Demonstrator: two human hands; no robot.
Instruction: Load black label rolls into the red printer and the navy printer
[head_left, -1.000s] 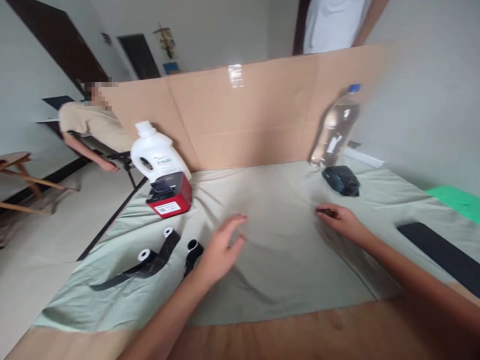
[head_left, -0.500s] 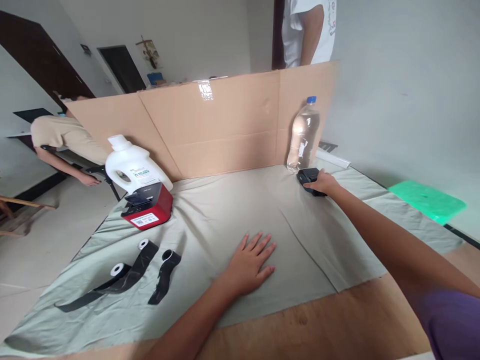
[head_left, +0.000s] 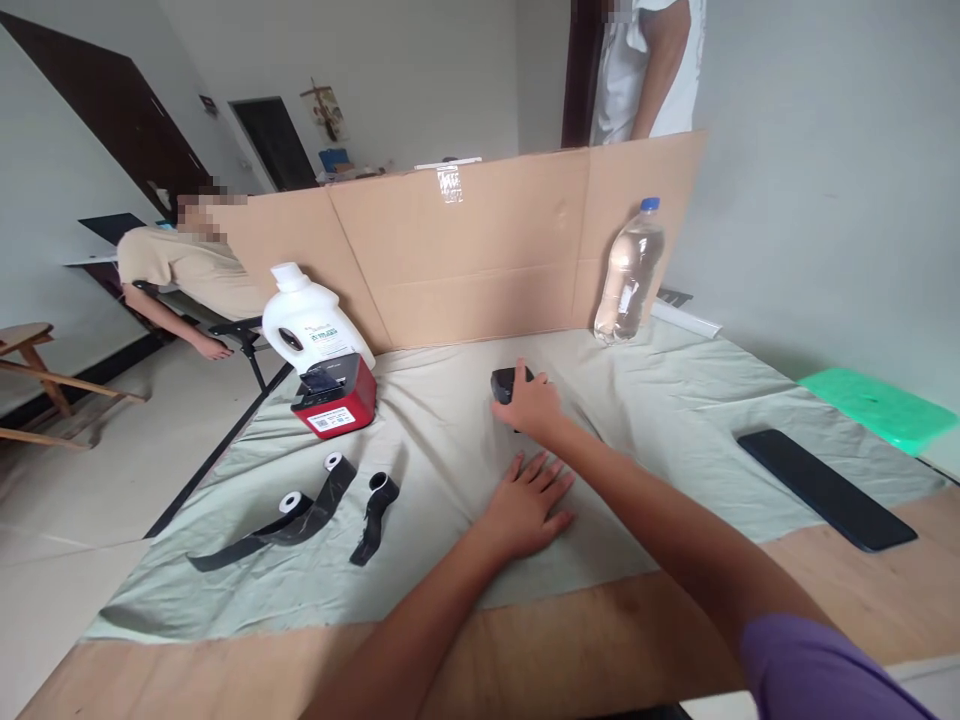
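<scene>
Two hands work on a green cloth point(head_left: 660, 400) that covers most of a wooden table point(head_left: 570, 640); all positions below are given relative to this cloth.

Cardboard point(head_left: 480, 250) stands upright along the far edge of the cloth. A water bottle point(head_left: 628, 272) stands at the far right corner, well apart from both hands. A white jug point(head_left: 311, 318) stands at the far left corner, with a red printer point(head_left: 335, 395) touching its near side. A black phone point(head_left: 825, 488) lies flat near the right edge. Three black ribbon rolls point(head_left: 315, 505) lie partly unwound on the near left part of the cloth.

The right hand point(head_left: 531, 402), at the cloth centre, is closed over a small black device point(head_left: 504, 383); only the left end of the device shows. Whether the device rests on the cloth or is lifted cannot be told. The left hand point(head_left: 525, 505) lies flat and open, fingers spread, palm down, just nearer than the right hand.

Hazards, as judged:
- Cloth is wrinkled and loose. Dragging the device may bunch it and shift or tip the printer, jug or bottle.
- Grip covers the device from above. A loose hold may drop it.
- The right forearm crosses just above the left hand. A quick move may cause them to collide.
- Loose ribbon may snag on a sweeping left arm.
</scene>
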